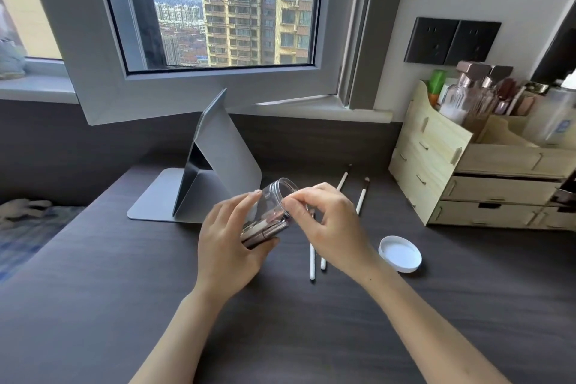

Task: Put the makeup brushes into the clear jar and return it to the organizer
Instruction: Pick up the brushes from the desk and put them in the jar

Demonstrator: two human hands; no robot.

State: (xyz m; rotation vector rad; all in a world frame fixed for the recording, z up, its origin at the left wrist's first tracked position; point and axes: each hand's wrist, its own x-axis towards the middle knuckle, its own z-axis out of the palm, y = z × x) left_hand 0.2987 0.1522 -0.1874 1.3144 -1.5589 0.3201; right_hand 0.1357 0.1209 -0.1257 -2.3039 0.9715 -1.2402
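Clear jar (274,209) tilted, long axis slanting, open mouth up and away toward the window, base low in the left hand (229,243), which wraps it. Brush pieces lying inside near the base. Right hand (330,227) pinched at the rim, fingertips (291,204) touching it; contents of the pinch unclear. White-handled brushes (361,199) flat on the desk (93,290) beneath and beyond the right hand, bristles away. White lid (400,254) just right of the right wrist. Wooden organizer (436,165) further right. No legible writing.

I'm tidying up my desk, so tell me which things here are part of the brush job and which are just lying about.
Job: clear jar, brushes on desk, white lid, wooden organizer.
Lying about: folding stand, wall sockets.
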